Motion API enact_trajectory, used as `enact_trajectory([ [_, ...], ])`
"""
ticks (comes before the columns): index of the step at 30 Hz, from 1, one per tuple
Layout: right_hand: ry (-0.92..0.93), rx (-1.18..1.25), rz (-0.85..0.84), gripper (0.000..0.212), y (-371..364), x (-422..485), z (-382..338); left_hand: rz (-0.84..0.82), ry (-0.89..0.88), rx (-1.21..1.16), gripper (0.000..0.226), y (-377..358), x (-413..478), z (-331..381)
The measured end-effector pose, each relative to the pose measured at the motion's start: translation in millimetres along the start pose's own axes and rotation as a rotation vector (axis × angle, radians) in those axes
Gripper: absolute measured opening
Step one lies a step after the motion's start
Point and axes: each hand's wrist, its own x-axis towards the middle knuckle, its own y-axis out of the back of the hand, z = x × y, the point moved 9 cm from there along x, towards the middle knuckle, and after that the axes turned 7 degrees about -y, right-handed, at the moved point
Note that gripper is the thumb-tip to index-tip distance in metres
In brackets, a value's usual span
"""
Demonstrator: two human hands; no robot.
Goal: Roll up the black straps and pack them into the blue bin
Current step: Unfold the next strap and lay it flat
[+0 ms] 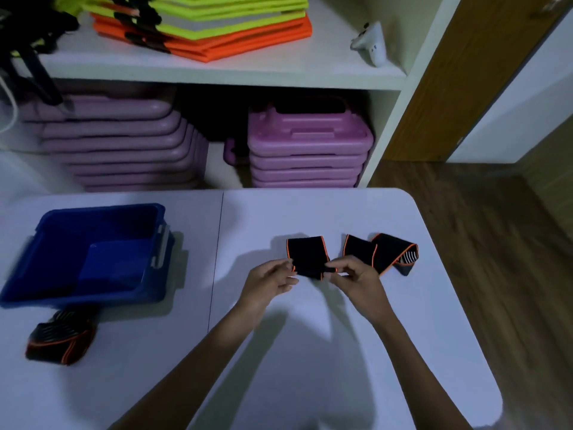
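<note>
A black strap with orange edging [307, 254] lies on the white table [310, 352], right of centre. My left hand [273, 279] pinches its near left corner. My right hand [353, 274] pinches its near right side. The same strap appears to run on to the right in loose folds [387, 251], showing a striped inner face at the far end. An empty blue bin [93, 256] stands on the left of the table. A second black strap [60, 336], bunched in a loose heap, lies in front of the bin near the left edge.
Beyond the table stands a white shelf unit [217, 72] with stacked purple cases [307, 150], orange and yellow folded vests [210, 26] and a white controller [370, 41]. Black straps hang at the upper left. Wooden floor and a door lie to the right.
</note>
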Motion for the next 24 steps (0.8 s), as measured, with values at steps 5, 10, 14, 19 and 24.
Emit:
enact_trajectory([
  [5,-0.019,-0.085,0.031,0.034,-25,-67,42,-0.082,-0.325,0.526,0.027,16,-50,-32],
  [10,-0.036,-0.263,0.013,0.021,-56,-119,104,-0.297,-0.636,0.956,0.027,20,-96,-79],
  [14,0.044,-0.495,0.069,0.019,-67,-145,126,-0.337,-0.735,1.049,0.021,23,-112,-97],
  [19,0.122,-0.463,0.103,0.032,-67,-146,108,-0.352,-0.762,1.027,0.029,23,-110,-87],
  [24,0.071,-0.506,0.198,0.041,-48,-118,85,-0.226,-0.639,1.066,0.044,26,-73,-67],
])
